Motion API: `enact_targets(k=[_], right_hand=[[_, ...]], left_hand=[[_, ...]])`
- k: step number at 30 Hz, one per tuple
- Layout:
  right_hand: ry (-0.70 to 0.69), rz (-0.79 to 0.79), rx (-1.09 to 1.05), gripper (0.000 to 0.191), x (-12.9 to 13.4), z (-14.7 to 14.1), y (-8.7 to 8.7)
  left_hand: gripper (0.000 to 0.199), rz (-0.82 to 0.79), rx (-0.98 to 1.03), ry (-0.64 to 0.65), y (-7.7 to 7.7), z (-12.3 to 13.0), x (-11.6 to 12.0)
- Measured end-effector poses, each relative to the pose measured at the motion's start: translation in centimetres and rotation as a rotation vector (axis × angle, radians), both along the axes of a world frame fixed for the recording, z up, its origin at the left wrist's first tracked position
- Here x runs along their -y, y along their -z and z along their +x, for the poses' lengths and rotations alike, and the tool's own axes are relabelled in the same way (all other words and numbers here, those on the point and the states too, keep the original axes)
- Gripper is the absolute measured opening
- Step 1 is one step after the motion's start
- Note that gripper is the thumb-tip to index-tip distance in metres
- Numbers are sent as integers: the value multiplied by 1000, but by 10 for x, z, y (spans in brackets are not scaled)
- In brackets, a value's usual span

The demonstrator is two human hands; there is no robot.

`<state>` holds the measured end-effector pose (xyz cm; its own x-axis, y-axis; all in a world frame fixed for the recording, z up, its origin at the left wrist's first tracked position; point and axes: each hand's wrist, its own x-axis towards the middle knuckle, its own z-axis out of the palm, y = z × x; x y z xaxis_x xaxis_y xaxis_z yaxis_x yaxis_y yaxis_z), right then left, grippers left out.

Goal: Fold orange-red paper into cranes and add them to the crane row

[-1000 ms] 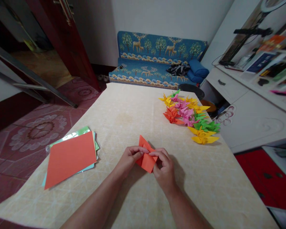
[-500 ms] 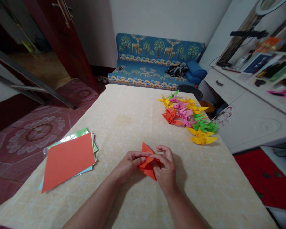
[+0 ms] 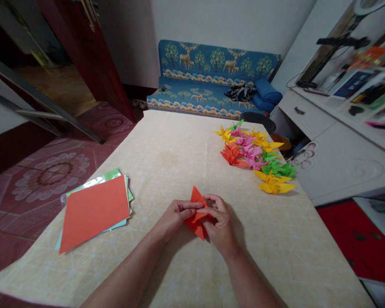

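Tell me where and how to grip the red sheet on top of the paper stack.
Probably pinch the red sheet by its near-left corner, coming from the near side: that corner pokes out past the blue sheet beneath, so a fingertip should fit underneath.

2 bare forearms (image 3: 125,268), tapering to bare wrists (image 3: 161,233), bare fingers (image 3: 192,205)
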<state>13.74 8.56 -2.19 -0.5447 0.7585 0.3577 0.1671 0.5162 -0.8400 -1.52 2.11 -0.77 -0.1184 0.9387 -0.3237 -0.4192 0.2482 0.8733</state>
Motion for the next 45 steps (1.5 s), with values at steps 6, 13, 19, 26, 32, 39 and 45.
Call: enact_targets(k=[6,13,19,26,32,39,45], right_hand=[[34,-139,-64,15,-1,-4,-5],[170,-170,-35,16,-4,-7,-9],[177,-258,-67,14,-5,-6,-12],[168,-401,-118,10,-7,-1,-13],[174,-441,-123,8,-9,0,-17],[149,-492,-105,11,-10,1,-21],[151,-482,-56,13,-11,1,-20]], left_hand=[[35,103,-25,74,-7,4,2],[27,113,175,128,-7,6,3],[29,68,442,91,5,1,1],[28,83,445,150,1,1,2],[37,85,374,208,2,0,4],[38,106,333,207,4,1,3],[32,106,286,218,7,4,1]])
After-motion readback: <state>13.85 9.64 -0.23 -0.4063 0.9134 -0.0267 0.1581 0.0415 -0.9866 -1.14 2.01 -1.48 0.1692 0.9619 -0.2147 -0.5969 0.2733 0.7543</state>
